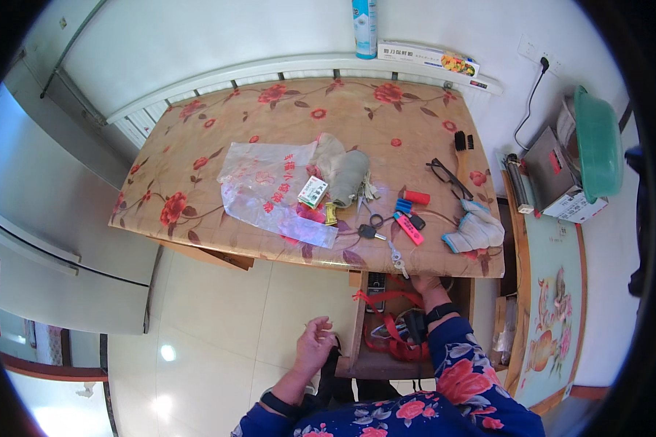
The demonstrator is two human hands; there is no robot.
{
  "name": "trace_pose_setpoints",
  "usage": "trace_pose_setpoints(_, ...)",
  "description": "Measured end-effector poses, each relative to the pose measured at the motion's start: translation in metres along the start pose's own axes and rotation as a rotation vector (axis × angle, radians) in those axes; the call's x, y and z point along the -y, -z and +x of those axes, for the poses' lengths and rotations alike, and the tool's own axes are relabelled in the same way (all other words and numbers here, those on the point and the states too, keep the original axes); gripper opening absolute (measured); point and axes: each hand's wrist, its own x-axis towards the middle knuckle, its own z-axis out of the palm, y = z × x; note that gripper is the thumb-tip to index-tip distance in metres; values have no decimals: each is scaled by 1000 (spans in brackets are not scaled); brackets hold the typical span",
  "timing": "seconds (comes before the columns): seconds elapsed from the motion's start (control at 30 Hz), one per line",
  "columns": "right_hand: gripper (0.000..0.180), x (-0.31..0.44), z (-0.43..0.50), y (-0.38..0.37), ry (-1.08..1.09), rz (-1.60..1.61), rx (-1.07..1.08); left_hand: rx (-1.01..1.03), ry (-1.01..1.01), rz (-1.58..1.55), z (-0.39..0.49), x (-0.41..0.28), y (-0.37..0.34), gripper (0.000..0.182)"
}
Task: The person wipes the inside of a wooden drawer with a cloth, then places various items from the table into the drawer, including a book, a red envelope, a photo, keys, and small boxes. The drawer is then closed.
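Observation:
My right hand (427,286) reaches into an open wooden drawer (385,371) under the table, its fingers hidden below the table edge. Left of it in the drawer lie a keypad phone (376,303), a red ribbon (399,347) and what looks like a black power adapter (414,328). My left hand (316,341) hangs in the air left of the drawer, fingers loosely bent and apart, with nothing in it. Above the drawer, on the table, are keys (398,260), a car key (368,231), scissors (376,219) and a pink object (409,228).
The table (224,109) has a flowered cover. On it are a plastic bag (251,185), a small box (312,192), a grey-green roll (350,177), eyeglasses (449,177), a brush (462,155) and a glove (475,229). A refrigerator (60,218) stands left; a green basin (598,145) is right.

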Motion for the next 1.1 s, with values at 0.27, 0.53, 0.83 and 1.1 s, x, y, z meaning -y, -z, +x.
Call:
trace_pose_setpoints(0.27,30,16,3,8,-968,1458,-110,-121,-559,379,133,-110,46,33)
trace_pose_setpoints(0.53,29,50,-3,55,-947,1813,-180,-184,-355,888,235,-174,40,59)
trace_pose_setpoints(0.83,17,118,16,175,-902,997,464,-86,-322,1002,263,-168,43,63)
trace_pose_setpoints(1.1,24,202,95,202,-457,1033,1169,121,-235,71,252,-147,88,54)
